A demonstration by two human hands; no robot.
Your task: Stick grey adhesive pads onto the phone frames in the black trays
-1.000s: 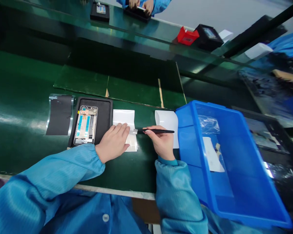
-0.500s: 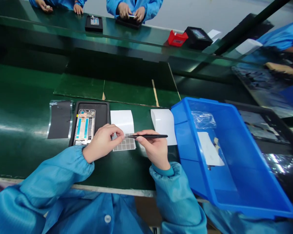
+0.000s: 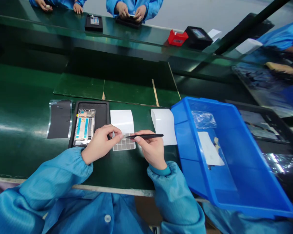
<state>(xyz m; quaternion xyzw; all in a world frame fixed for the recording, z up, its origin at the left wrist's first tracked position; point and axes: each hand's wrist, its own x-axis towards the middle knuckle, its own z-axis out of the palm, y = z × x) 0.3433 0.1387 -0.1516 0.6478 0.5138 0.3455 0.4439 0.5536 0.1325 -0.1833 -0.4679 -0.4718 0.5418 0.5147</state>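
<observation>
Near the middle of the frame, the left hand [image 3: 100,148] rested on a white sheet [image 3: 123,125], its thumb and forefinger pinched together at the sheet's gridded lower part; what lay between them could not be told. The right hand [image 3: 150,151] gripped black tweezers [image 3: 145,136] with fingers closed around them, the tip pointing left toward the left fingertips. Just left of the sheet lay a black tray [image 3: 104,112] holding a phone frame [image 3: 84,126]. A second white sheet [image 3: 164,125] lay to the right, touching a blue bin [image 3: 234,182]. All sat on a green table [image 3: 21,113].
</observation>
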